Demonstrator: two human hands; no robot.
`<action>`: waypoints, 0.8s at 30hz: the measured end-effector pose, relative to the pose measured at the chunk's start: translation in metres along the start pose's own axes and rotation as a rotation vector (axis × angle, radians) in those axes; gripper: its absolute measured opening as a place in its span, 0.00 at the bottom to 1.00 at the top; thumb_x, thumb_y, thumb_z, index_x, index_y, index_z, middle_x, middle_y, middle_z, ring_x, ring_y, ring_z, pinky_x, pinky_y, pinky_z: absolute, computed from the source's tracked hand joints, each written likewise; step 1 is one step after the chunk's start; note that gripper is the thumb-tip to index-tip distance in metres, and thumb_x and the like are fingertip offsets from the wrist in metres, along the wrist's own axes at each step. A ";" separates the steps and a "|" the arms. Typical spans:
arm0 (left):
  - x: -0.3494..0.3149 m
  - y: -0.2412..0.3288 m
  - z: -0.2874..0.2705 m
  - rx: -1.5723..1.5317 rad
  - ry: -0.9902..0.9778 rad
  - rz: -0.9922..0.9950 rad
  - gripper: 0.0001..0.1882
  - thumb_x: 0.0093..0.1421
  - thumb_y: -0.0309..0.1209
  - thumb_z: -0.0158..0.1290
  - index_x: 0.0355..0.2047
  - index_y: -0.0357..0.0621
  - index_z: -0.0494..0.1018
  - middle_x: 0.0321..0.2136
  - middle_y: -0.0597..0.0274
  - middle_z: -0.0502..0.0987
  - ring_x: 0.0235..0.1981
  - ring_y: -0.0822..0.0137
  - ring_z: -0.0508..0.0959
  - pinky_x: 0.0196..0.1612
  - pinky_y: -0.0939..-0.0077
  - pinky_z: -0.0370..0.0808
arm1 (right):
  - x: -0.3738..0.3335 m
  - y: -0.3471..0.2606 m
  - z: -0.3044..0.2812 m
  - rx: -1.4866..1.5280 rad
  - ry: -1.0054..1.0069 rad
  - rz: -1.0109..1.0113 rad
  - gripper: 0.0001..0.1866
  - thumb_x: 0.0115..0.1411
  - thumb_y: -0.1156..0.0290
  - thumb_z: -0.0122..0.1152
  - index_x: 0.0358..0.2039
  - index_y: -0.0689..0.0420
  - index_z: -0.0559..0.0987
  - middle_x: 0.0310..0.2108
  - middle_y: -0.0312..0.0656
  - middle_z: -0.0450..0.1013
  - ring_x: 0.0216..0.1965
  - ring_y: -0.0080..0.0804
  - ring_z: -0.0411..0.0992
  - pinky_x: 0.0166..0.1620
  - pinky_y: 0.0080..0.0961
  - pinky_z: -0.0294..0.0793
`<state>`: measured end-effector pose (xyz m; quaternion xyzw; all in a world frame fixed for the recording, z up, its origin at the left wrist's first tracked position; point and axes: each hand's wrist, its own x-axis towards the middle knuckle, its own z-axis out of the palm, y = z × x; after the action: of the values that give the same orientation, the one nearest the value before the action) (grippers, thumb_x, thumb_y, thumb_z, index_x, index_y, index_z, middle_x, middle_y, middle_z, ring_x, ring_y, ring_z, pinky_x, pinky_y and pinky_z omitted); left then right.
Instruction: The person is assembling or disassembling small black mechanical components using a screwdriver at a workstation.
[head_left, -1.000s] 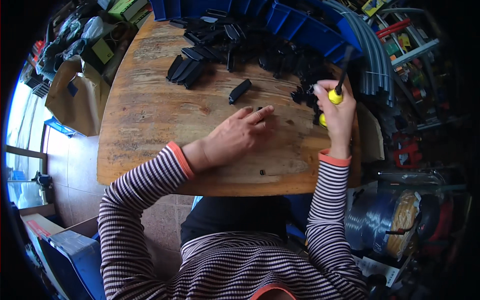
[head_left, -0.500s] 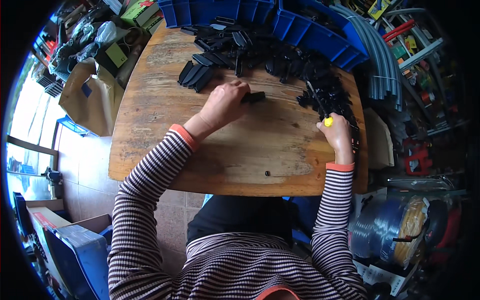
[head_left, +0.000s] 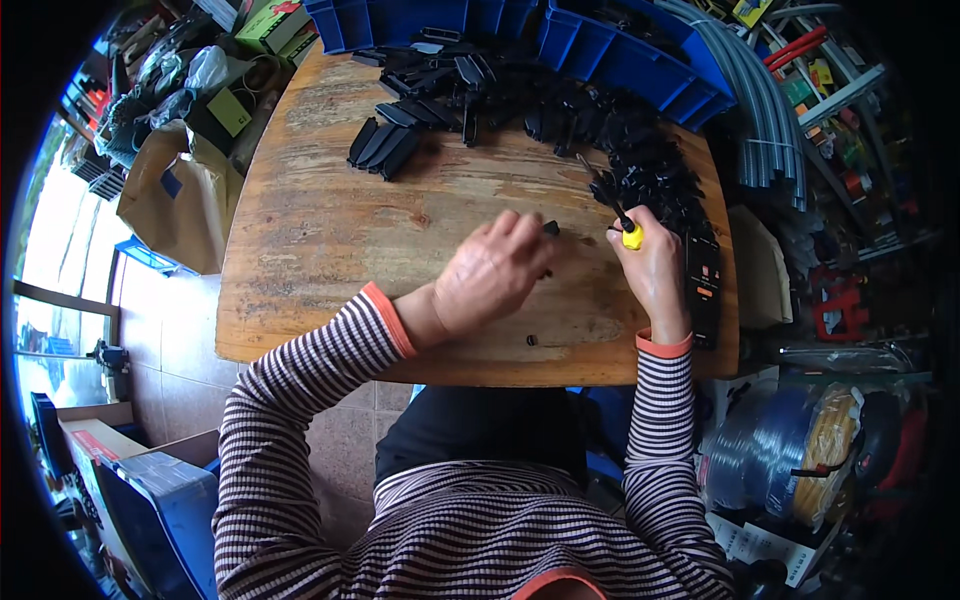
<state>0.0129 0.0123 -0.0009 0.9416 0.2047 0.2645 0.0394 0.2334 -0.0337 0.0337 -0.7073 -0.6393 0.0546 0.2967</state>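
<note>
My left hand is closed over the middle of the worn wooden table. A black plastic piece pokes out past its fingertips, mostly hidden by the hand. To the right, my right hand grips a screwdriver by its yellow handle, with the shaft pointing away and to the left. Beyond both hands lies a heap of black plastic parts. A few flat black parts lie side by side at the heap's left end. One tiny black bit rests near the table's front edge.
Two blue plastic crates stand at the far side, the right one holding dark parts. A phone with a lit screen lies along the table's right edge. Grey hose coils and shelving are at the right; a brown paper bag is at the left.
My left hand has come nearer and to the right with the black piece. My right hand has shifted slightly left with the screwdriver, and more of the phone now shows.
</note>
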 end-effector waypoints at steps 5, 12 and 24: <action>0.007 -0.015 0.000 -0.140 0.081 -0.095 0.15 0.48 0.27 0.52 0.39 0.40 0.71 0.36 0.56 0.69 0.36 0.60 0.70 0.37 0.69 0.74 | 0.004 -0.019 -0.001 0.178 0.009 -0.034 0.09 0.51 0.76 0.66 0.30 0.62 0.74 0.27 0.48 0.75 0.28 0.42 0.75 0.31 0.28 0.72; 0.015 0.004 0.002 0.102 -0.026 0.019 0.18 0.45 0.23 0.54 0.39 0.39 0.71 0.37 0.55 0.70 0.40 0.57 0.72 0.39 0.66 0.75 | 0.025 -0.019 0.024 0.250 0.060 -0.258 0.08 0.51 0.77 0.65 0.30 0.62 0.74 0.26 0.48 0.74 0.28 0.45 0.74 0.30 0.31 0.71; -0.007 -0.037 0.003 -0.182 -0.052 0.093 0.16 0.48 0.25 0.52 0.40 0.35 0.71 0.38 0.54 0.70 0.38 0.59 0.74 0.40 0.70 0.76 | 0.038 -0.036 0.054 0.102 -0.039 -0.357 0.09 0.47 0.81 0.63 0.28 0.62 0.73 0.26 0.47 0.72 0.28 0.47 0.73 0.30 0.34 0.72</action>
<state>-0.0046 0.0433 -0.0133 0.9492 0.1347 0.2590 0.1178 0.1840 0.0213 0.0193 -0.5654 -0.7568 0.0470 0.3245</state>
